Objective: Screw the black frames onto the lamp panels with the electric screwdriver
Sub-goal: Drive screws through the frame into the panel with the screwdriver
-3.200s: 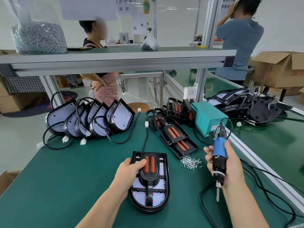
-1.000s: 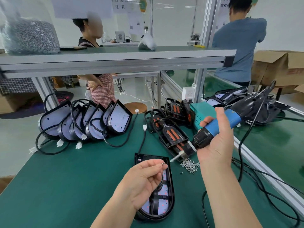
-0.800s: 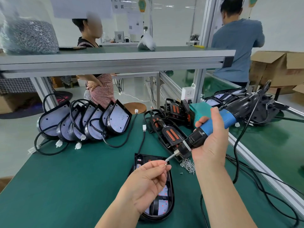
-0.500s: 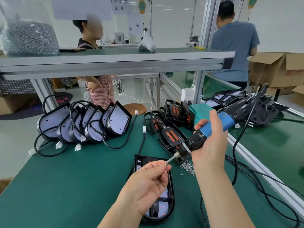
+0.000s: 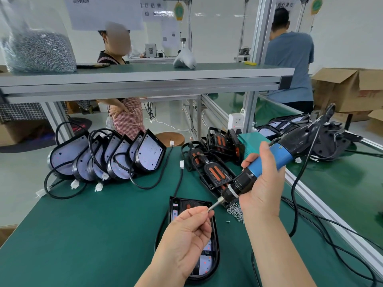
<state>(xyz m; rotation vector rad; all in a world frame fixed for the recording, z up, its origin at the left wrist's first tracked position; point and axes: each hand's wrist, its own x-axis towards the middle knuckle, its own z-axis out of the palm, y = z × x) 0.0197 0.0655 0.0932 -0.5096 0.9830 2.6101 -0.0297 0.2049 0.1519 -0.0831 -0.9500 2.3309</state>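
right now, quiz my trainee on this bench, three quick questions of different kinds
1. True or false: the right hand grips the electric screwdriver.
2. The lamp panel being worked on lies: A flat under the left hand, B on the upper shelf, C in a cardboard box.
3. Fill in: the left hand pinches a small ___ at the bit tip.
Key: 1 true; 2 A; 3 screw.

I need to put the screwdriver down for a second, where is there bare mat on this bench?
The wide green mat front left is bare, bordered by the leaning lamp panels behind and the framed panel on its right. Crowded: the screw pile, stacked black frames and cables on the right.
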